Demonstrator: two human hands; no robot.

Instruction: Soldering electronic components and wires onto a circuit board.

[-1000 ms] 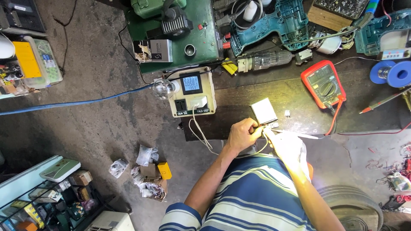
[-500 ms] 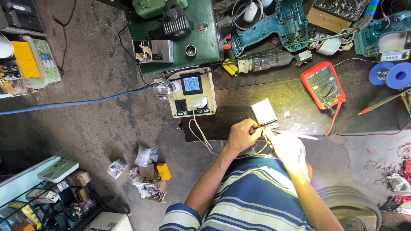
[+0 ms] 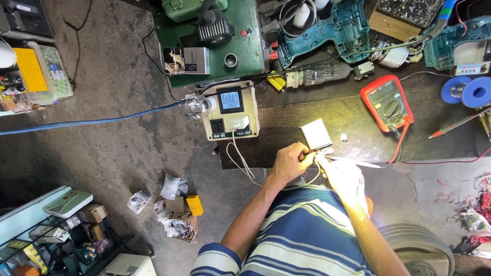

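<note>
Pinching at small silver module (image 3: 317,135) on dark surface (image 3: 286,115): left hand (image 3: 291,162) closed, fingertips meeting its near edge; right hand (image 3: 343,176) overexposed, grip unclear. Module lies just ahead, left nearer.

Single head view, steeply downward, moderately near, over workbench (image 3: 286,110)

Up and to the right of the grip lies a red multimeter (image 3: 387,104). Up-left stands a cream socket box (image 3: 231,111) beside a clear bulb (image 3: 197,106). Farther up lies a teal drill (image 3: 327,29).
</note>
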